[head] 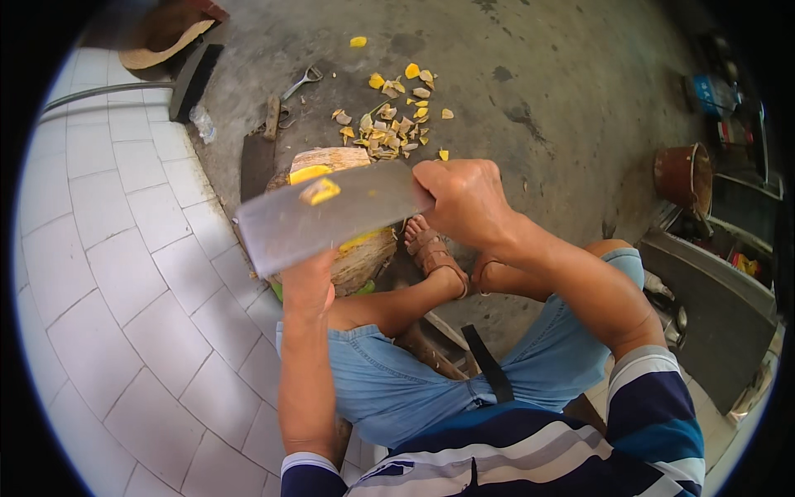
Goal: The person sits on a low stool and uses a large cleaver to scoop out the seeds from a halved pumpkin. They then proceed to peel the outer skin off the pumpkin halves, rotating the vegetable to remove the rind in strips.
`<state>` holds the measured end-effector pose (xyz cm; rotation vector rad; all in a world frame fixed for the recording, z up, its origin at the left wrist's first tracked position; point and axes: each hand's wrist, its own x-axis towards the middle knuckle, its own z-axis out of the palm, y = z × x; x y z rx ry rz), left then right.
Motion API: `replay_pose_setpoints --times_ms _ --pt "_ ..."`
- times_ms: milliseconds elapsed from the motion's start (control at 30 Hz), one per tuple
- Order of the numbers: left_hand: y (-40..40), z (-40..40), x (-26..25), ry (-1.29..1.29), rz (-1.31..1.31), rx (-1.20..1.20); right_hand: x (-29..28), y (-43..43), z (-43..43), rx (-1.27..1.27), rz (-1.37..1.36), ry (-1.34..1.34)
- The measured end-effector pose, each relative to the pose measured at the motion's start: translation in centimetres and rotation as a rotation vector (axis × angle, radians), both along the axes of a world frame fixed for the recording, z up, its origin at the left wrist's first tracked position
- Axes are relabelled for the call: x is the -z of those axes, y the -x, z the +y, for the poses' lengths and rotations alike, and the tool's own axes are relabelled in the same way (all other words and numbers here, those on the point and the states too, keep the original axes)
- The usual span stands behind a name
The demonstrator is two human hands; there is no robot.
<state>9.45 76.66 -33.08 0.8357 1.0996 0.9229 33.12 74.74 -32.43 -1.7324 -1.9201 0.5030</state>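
Observation:
My right hand (463, 196) grips the handle end of a broad cleaver (335, 211), raised over a wooden chopping block (366, 261). The blade is slightly blurred, and a yellow piece with pale peel (321, 191) clings to its face. My left hand (310, 279) is under the near edge of the blade at the block; its fingers are hidden, so I cannot tell what they hold. Yellow flesh (310, 173) shows on the block beyond the blade. Cut peel pieces (391, 133) lie heaped on the floor past the block.
A second dark blade with a wooden handle (272, 118) and a peeler (305, 82) lie beyond the block. White tiles rise at the left, with a broom head (195, 82) near them. At the right stand a reddish bucket (680, 177) and a dark cabinet (708, 310).

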Motion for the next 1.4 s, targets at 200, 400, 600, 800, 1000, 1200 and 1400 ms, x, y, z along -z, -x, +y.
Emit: replay_pose_setpoints --times_ms 200,400,600,800,1000,1200,1400 --pt "3.5 -2.6 6.1 -0.099 -0.364 -0.139 -0.4 0.7 -0.4 -0.141 -0.009 -0.128" --pt "3.1 -2.6 5.8 -0.054 -0.279 -0.066 0.4 0.8 -0.4 -0.110 -0.059 -0.127" --pt "-0.8 -0.3 -0.2 0.057 0.113 -0.028 1.8 -0.2 0.1 -0.001 -0.144 0.056" --pt "-1.4 0.5 -3.0 0.134 -0.046 0.164 4.3 -4.1 1.3 0.313 -0.249 0.441" --pt "-1.6 0.4 -2.1 0.094 -0.025 0.161 1.3 -1.2 0.6 0.173 -0.026 0.086" --pt "2.6 -2.0 4.6 0.022 -0.330 -0.115 -0.4 0.2 -0.2 -0.034 -0.035 -0.193" --pt "4.3 -2.5 6.5 -0.083 -0.339 -0.045 -0.5 0.1 -0.5 -0.102 -0.032 -0.177"
